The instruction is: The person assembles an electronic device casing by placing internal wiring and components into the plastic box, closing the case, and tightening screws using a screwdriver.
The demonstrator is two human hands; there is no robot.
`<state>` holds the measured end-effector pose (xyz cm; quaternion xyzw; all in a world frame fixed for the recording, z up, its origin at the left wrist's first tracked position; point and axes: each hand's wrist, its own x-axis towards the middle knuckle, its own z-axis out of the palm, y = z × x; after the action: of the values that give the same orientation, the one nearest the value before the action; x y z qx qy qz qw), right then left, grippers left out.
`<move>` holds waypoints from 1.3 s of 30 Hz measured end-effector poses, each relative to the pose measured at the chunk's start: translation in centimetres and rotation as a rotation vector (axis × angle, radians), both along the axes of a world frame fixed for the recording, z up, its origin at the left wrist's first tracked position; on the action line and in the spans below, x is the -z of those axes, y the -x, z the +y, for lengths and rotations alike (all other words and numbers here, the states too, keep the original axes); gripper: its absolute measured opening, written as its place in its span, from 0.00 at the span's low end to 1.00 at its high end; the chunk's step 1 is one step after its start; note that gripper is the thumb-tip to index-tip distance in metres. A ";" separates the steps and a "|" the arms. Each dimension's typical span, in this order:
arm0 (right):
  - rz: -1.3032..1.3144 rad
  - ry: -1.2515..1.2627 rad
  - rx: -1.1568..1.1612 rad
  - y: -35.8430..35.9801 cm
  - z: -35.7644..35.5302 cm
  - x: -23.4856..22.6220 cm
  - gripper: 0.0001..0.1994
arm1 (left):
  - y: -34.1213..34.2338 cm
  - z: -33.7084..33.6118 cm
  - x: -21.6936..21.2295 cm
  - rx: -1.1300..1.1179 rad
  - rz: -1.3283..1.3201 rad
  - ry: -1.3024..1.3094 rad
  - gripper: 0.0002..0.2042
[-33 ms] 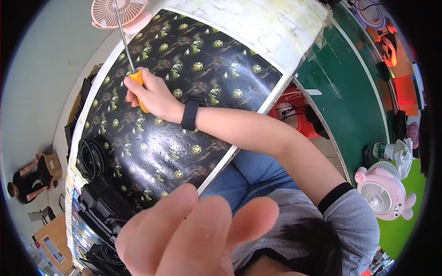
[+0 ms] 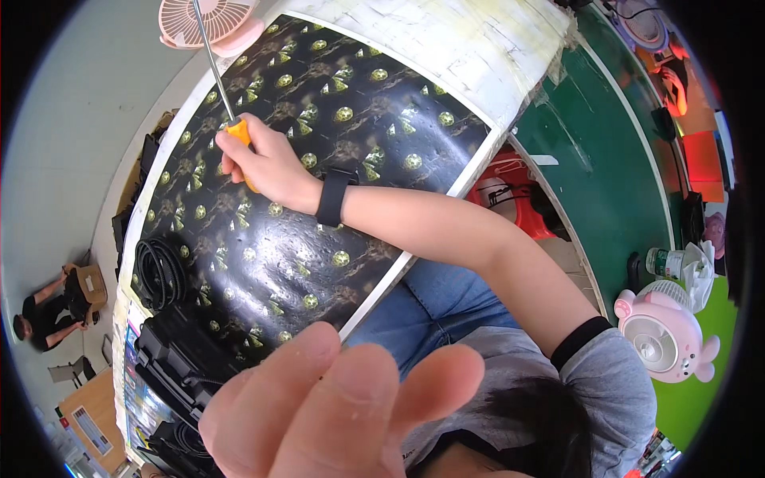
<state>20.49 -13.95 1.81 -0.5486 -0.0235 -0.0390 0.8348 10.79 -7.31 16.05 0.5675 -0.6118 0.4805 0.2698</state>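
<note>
My right hand (image 2: pixel 267 163) is closed around the orange handle of a screwdriver (image 2: pixel 239 131). A black watch (image 2: pixel 332 195) sits on that wrist. The long metal shaft runs up to a pink round fan (image 2: pixel 211 20) at the far end of the table, and the tip is hidden at the fan. Below lies a black table cover with a gold pattern (image 2: pixel 335 88). My left hand (image 2: pixel 335 406) hovers very close to the camera, fingers stretched out side by side, with nothing seen in it.
A coil of black cable (image 2: pixel 159 271) and black cases (image 2: pixel 179 358) lie at the table's left end. A red stool (image 2: pixel 510 191) stands under the table edge on a green floor (image 2: pixel 606 183). A pink pig-shaped fan (image 2: pixel 665 334) and a bottle (image 2: pixel 665 261) are at the right. Another person (image 2: pixel 48 311) sits far left.
</note>
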 end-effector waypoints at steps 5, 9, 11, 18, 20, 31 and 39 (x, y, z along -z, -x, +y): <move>-0.272 -0.163 0.262 0.7 -2.7 -2.7 0.11 | 0.5 1.9 -2.4 -0.055 -0.026 -0.233 0.26; -0.440 -0.088 0.338 1.0 -12.4 -3.9 0.11 | 4.3 0.5 -3.8 -0.369 0.425 -0.306 0.21; -0.232 -0.170 0.539 0.5 -20.1 -4.3 0.14 | 5.6 -0.8 -4.3 -0.545 0.593 -0.368 0.20; -0.214 0.459 0.953 -3.0 -46.1 -1.0 0.12 | 0.1 -6.9 -2.9 -0.312 0.071 -0.159 0.22; 0.011 0.982 1.050 -2.9 -51.6 0.1 0.10 | 0.5 -9.2 -2.9 -0.375 0.175 -0.061 0.21; -0.044 1.338 1.067 -7.9 -66.2 2.2 0.14 | 1.6 -16.2 -3.0 -0.793 0.526 -0.111 0.19; 0.158 1.648 0.852 -11.3 -72.1 3.7 0.20 | -4.7 -13.0 0.9 -0.404 0.548 -0.117 0.17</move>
<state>31.80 -86.08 -1.88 -0.9316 0.2165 -0.2758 0.0959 15.53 -20.32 15.15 0.7998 -0.4184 0.3179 0.2903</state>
